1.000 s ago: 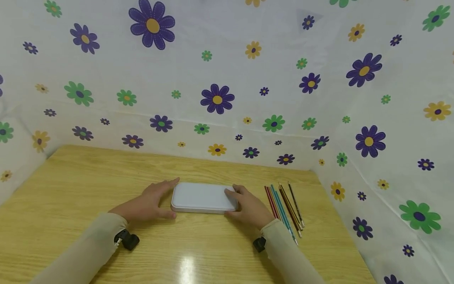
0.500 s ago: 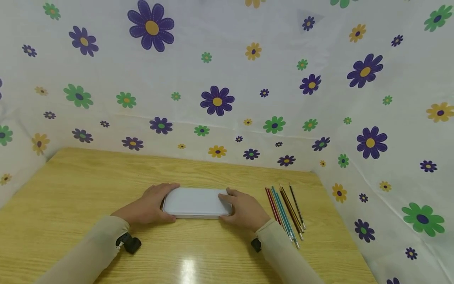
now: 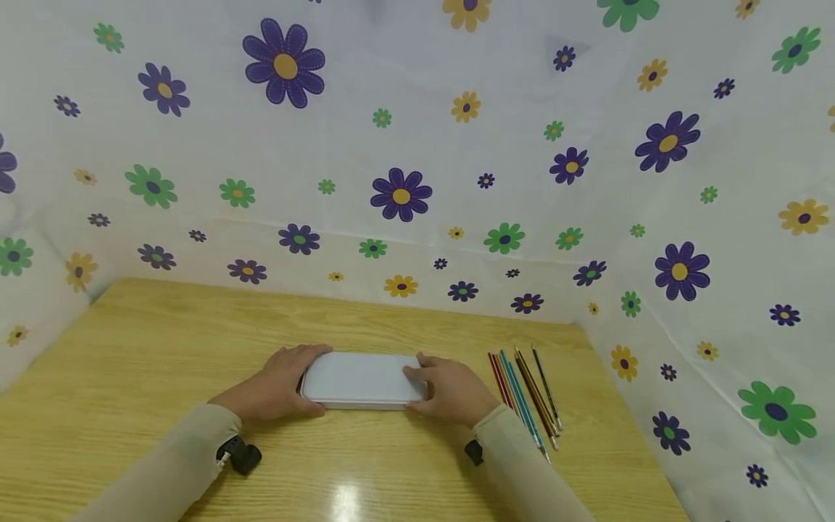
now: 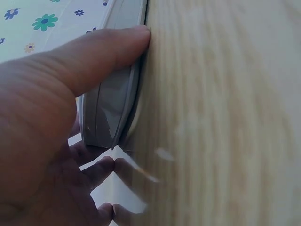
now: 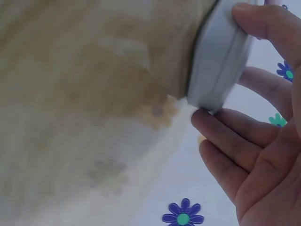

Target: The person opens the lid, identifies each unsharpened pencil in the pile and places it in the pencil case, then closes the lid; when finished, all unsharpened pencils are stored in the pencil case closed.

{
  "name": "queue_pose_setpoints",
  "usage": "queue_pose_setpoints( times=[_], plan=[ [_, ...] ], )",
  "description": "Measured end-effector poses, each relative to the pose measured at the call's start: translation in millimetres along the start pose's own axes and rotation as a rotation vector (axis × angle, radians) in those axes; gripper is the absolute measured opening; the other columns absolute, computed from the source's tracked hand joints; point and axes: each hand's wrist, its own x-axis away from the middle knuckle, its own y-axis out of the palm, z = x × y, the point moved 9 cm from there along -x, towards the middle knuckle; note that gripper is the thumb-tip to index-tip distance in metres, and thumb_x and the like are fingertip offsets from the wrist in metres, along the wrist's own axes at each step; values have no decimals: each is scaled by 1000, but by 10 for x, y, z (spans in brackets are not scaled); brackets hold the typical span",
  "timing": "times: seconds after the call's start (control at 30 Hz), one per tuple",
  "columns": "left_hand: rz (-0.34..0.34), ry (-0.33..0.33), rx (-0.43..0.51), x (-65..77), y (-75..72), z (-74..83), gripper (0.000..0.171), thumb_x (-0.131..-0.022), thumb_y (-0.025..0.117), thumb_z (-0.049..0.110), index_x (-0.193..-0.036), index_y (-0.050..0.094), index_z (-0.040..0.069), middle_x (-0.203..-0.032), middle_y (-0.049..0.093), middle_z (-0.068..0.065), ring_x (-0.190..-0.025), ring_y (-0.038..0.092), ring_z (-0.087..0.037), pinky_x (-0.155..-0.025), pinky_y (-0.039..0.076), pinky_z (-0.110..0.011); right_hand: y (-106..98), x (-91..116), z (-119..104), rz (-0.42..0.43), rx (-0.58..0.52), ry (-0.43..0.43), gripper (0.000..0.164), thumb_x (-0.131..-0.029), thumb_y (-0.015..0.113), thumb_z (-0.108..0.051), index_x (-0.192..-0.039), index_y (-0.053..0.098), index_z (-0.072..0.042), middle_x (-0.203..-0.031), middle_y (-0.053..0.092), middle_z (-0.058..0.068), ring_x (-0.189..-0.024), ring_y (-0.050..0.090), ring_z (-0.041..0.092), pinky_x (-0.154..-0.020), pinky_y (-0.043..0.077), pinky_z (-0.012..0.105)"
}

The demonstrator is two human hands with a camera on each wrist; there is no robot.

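Pinched a flat, smooth white box with round corners (image 3: 364,378) near the middle of a yellow wooden table (image 3: 293,471), left hand (image 3: 276,386) at nine o'clock, right hand (image 3: 454,391) at three, likely for steadiness. Had thin red, blue and brown wooden pencils (image 3: 536,395) farther toward three, maybe for room.

Glare on table (image 3: 404,471); wrist views blurred

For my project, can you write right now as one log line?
left hand: grips left end of box; right hand: grips right end; box: closed, between hands; pencils: on table, to the right
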Motion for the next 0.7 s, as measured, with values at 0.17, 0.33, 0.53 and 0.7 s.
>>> queue_pose_setpoints(
  times=[0.17, 0.33, 0.53, 0.7],
  plan=[
    [-4, -8, -4, 11, 3, 6, 102, -78, 90, 46, -157, 37, 7, -152, 49, -20, -142, 43, -42, -120, 19, -70, -17, -54, -24, -26, 28, -35, 62, -85, 81, -54, -135, 70, -19, -143, 61, 14, -131, 61, 30, -110, 49, 44],
    [-8, -10, -20, 16, 11, 1, 101, -79, 89, 46, -157, 37, 7, -152, 49, -20, -142, 43, -42, -120, 18, -70, -41, -84, -25, -50, 49, -37, 62, -84, 81, -55, -134, 70, -20, -141, 63, 11, -130, 62, 29, -108, 51, 43],
    [-14, -21, -38, 10, 21, 0, 102, -79, 89, 47, -158, 36, 9, -152, 49, -19, -143, 43, -41, -120, 18, -70, -60, -80, -27, -42, 60, -45, 63, -83, 82, -55, -134, 70, -20, -140, 63, 11, -129, 63, 28, -107, 52, 42],
    [-11, -19, -48, 7, 21, 5, 102, -78, 89, 49, -157, 37, 9, -151, 51, -18, -141, 45, -40, -120, 20, -69, -46, -72, -21, -30, 49, -61, 61, -83, 82, -52, -133, 71, -19, -140, 64, 11, -128, 64, 28, -106, 53, 41]
  ],
)
